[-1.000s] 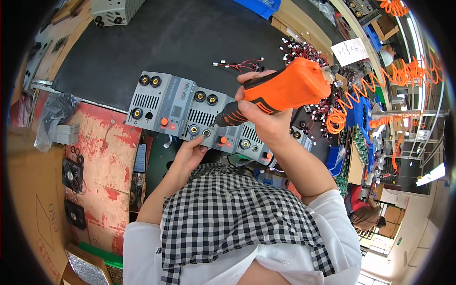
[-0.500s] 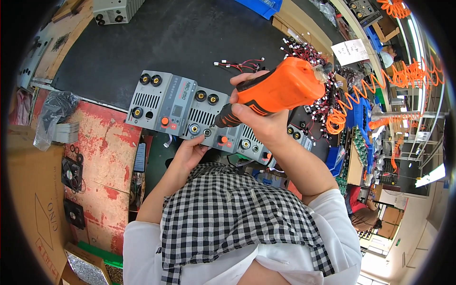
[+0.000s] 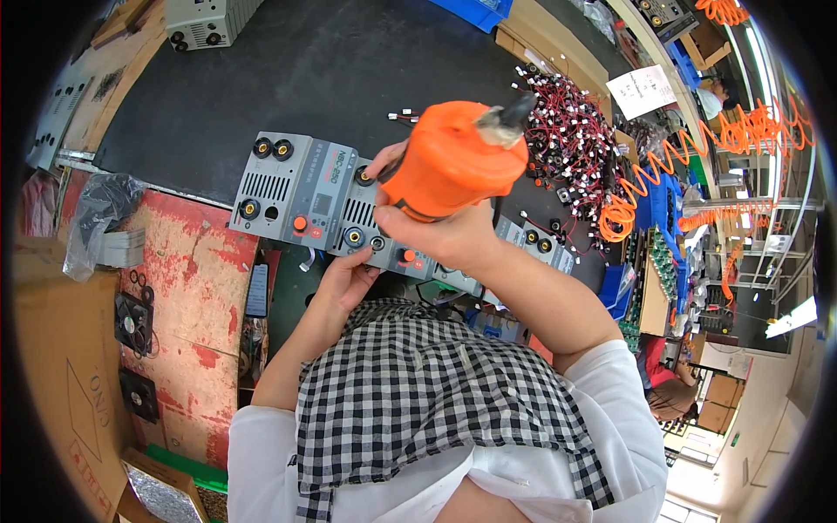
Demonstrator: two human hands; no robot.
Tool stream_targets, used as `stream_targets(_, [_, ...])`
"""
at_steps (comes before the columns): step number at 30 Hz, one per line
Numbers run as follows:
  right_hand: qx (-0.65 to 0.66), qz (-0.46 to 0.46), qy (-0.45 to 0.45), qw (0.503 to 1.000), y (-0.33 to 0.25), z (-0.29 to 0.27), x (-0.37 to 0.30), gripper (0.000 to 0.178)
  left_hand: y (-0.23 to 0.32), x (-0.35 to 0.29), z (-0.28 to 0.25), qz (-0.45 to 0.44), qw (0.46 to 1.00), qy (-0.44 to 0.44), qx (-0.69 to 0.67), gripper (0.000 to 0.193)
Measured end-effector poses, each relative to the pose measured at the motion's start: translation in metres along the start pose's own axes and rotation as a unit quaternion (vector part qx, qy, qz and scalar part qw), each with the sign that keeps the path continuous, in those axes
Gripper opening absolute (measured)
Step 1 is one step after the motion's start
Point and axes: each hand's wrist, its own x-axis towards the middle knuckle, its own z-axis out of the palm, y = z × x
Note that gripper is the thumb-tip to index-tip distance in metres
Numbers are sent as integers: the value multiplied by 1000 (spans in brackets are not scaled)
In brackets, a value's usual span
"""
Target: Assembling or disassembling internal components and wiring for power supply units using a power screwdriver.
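A row of grey front panels with vents, black round sockets and orange knobs lies along the near edge of the dark bench; the leftmost panel point(image 3: 276, 187) shows most fully. My right hand point(image 3: 436, 231) is wrapped round an orange power screwdriver point(image 3: 458, 161), held over the second panel point(image 3: 357, 213). The tool's body hides its tip and part of that panel. My left hand point(image 3: 349, 277) grips the second panel's near edge, its fingertips just below a small round socket point(image 3: 377, 243). Some of the left fingers are hidden under the edge.
A heap of red and black wires with white connectors point(image 3: 571, 131) lies right of the panels. An orange coiled hose point(image 3: 619, 213) hangs beyond it. Grey machine housings point(image 3: 205, 22) stand at the far left. A plastic bag point(image 3: 100, 213) rests on the red worn board point(image 3: 187, 305).
The screwdriver has moved left and tipped more upright, over the second panel's vents, with my right hand on it. My left hand has stayed at the panel's near edge.
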Motion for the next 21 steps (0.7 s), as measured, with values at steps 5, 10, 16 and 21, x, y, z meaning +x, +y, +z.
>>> stream_targets(5, [-20,11,29,999,2,7,4,25,0,0,-5,-18,999,-32,6,23])
stream_targets(10, [35,44,51,997,-3,-3,8,40,-3,-4,23,13,1000,16,-5,24])
stream_targets(16, [49,-45,92,994,-38,-47,-17,41,6,-24,-10,7,999,37,32,23])
stream_targets(21, [67,-79,183,978,-69,-72,-56,45,24,-60,3,-20,970,8,244,20])
